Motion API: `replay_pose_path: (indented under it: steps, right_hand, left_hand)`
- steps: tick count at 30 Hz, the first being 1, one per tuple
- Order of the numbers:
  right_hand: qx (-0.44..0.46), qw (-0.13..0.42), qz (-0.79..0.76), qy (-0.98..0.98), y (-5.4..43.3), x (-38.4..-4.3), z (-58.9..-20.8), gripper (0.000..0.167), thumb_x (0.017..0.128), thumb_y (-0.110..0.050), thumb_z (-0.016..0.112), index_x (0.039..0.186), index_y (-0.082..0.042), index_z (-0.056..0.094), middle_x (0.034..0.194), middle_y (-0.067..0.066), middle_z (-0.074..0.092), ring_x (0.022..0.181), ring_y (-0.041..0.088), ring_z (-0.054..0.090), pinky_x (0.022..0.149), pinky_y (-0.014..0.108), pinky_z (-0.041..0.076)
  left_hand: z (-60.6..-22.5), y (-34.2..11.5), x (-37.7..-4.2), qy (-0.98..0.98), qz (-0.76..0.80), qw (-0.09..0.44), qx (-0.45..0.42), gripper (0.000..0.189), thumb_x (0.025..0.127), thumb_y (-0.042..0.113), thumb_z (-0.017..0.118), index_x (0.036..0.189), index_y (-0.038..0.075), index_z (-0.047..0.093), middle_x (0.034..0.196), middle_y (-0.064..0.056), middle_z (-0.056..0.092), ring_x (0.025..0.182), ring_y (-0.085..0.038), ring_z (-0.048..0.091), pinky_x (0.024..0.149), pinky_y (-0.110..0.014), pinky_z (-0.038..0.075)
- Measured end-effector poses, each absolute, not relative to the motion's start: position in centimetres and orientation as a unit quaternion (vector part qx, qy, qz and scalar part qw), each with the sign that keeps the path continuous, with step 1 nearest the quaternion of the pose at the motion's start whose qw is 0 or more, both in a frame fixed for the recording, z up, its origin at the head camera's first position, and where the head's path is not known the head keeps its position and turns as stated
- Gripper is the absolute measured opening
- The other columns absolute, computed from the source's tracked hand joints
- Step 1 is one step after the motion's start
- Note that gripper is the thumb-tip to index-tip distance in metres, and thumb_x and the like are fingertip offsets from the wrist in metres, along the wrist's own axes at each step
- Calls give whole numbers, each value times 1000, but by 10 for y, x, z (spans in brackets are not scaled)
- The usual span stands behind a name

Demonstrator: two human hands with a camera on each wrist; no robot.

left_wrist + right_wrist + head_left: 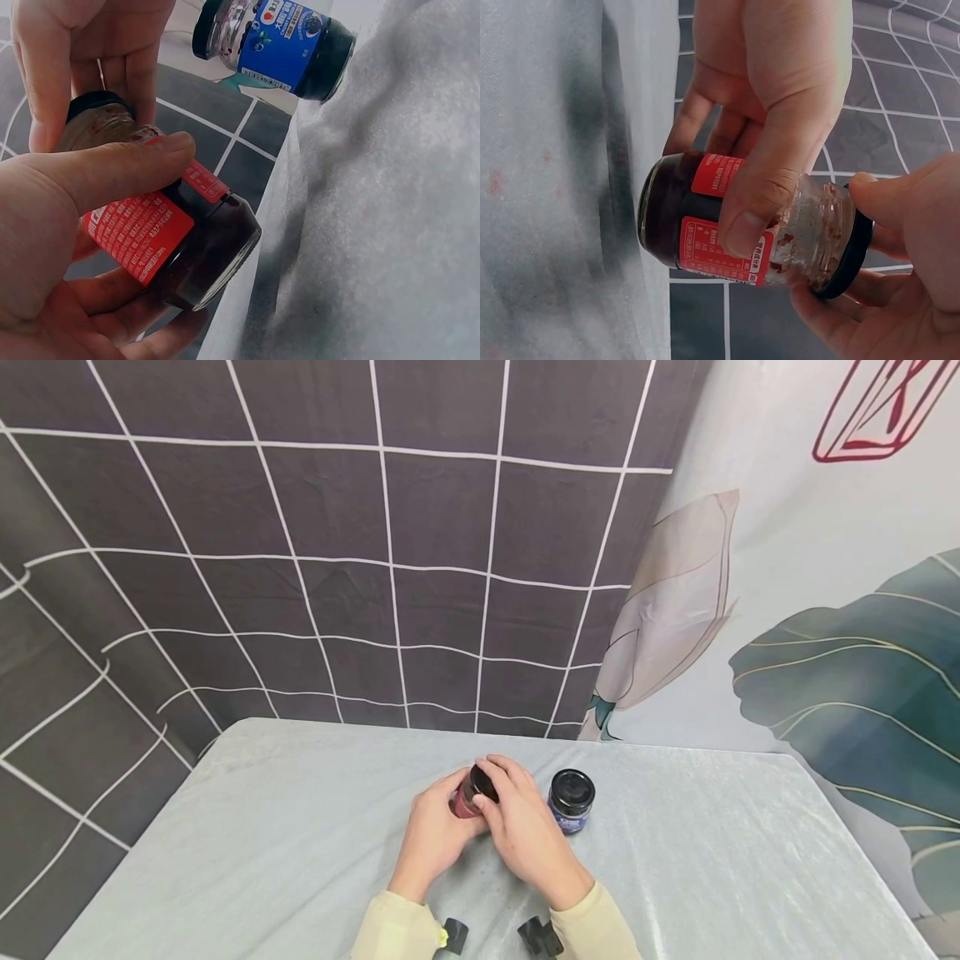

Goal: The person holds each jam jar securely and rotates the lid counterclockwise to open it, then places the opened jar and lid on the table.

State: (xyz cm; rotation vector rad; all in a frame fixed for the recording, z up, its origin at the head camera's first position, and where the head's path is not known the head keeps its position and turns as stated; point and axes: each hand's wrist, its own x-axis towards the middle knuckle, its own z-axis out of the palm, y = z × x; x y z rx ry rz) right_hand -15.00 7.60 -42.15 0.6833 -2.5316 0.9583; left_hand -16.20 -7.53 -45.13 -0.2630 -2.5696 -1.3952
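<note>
My left hand point(437, 831) grips a glass jam jar with a red label point(150, 232) around its body, the thumb lying across the label. Dark jam fills the lower part, and smears coat the glass near the neck. On the jar's black lid point(852, 251), the fingers and thumb of my right hand point(525, 827) hold the rim. The jar is held close over the table, its base toward the cloth in both wrist views. Just right of my right hand stands a second jar point(572, 814), upright, with a blue label point(283, 41) and a black lid point(573, 790).
A pale grey cloth point(712, 843) covers the table. Behind it hangs a dark curtain with a white grid point(435, 518), and to the right a white curtain with leaf prints point(862, 693). Black wrist mounts point(454, 935) show below the hands.
</note>
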Motion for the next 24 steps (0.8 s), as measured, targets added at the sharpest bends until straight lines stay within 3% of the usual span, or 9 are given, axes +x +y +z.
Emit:
replay_pose_path:
  steps: [14, 24]
  right_hand:
    - [239, 191, 341, -889, 75, -151, -422, 43, 97, -14, 66, 137, 0, 56, 136, 17, 55, 127, 33, 53, 106, 49, 44]
    - [232, 206, 339, -888, 74, -150, -421, 43, 97, -12, 64, 137, 1, 55, 135, 18, 54, 125, 31, 54, 106, 47, 44]
  left_hand:
    - [-451, -75, -162, -872, -468, 109, -89, 51, 73, 26, 89, 120, 16, 71, 109, 3, 72, 100, -15, 67, 88, -39, 55]
    - [-449, -75, -161, -869, -474, 112, -82, 57, 71, 27, 91, 122, 12, 71, 112, 1, 73, 105, -17, 67, 92, -41, 54]
